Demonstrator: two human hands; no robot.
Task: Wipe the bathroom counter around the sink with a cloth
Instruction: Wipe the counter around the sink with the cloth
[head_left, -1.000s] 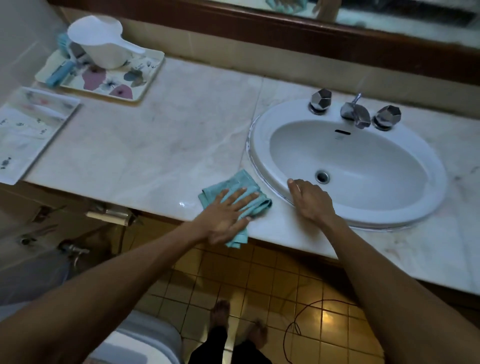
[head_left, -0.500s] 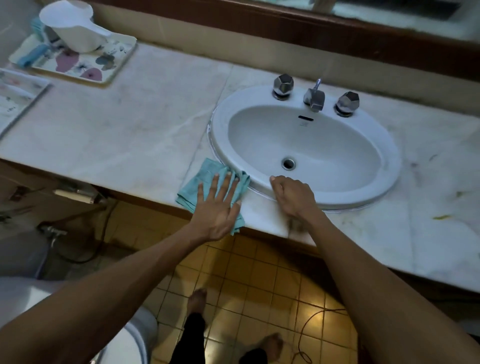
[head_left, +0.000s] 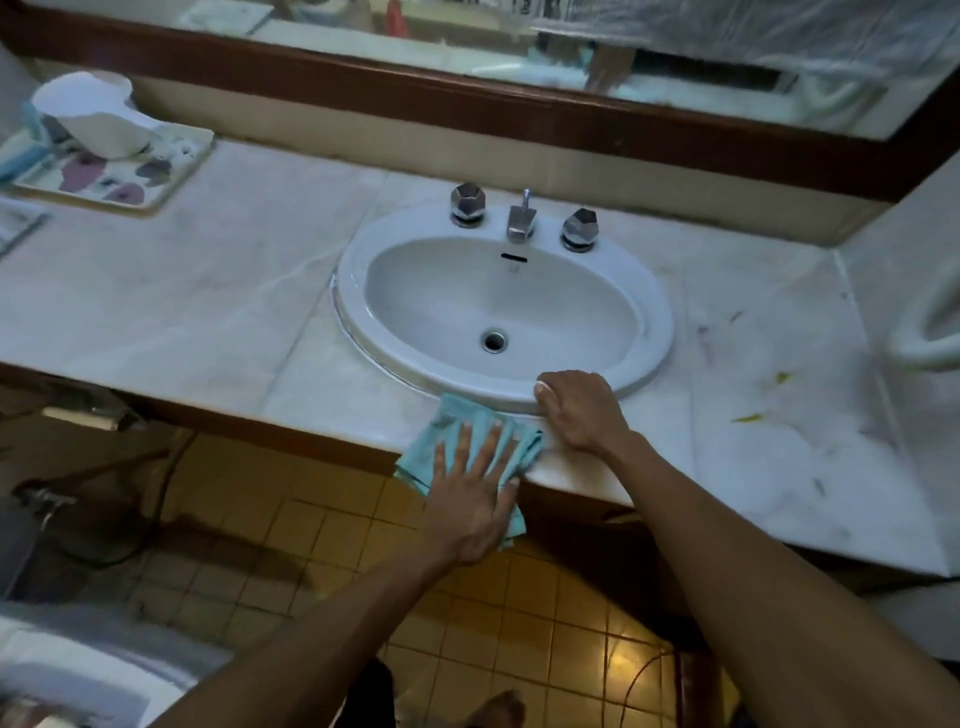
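Observation:
A teal cloth (head_left: 451, 435) lies on the front edge of the pale marble counter (head_left: 208, 301), just below the white oval sink (head_left: 660, 322). My left hand (head_left: 474, 493) presses flat on the cloth with fingers spread; part of the cloth hangs over the counter's edge. My right hand (head_left: 579, 408) rests with curled fingers on the sink's front rim, right beside the cloth, holding nothing.
A chrome tap (head_left: 521, 221) with two knobs stands behind the basin. A flowered tray (head_left: 171, 171) with a white scoop (head_left: 93, 117) sits at the far left. Greenish smears (head_left: 748, 417) mark the counter at the right. A mirror runs above; a toilet is at lower left.
My left hand has slid the cloth rightwards along the counter's front edge, from left of the sink to below its front rim. My right hand stayed on the rim.

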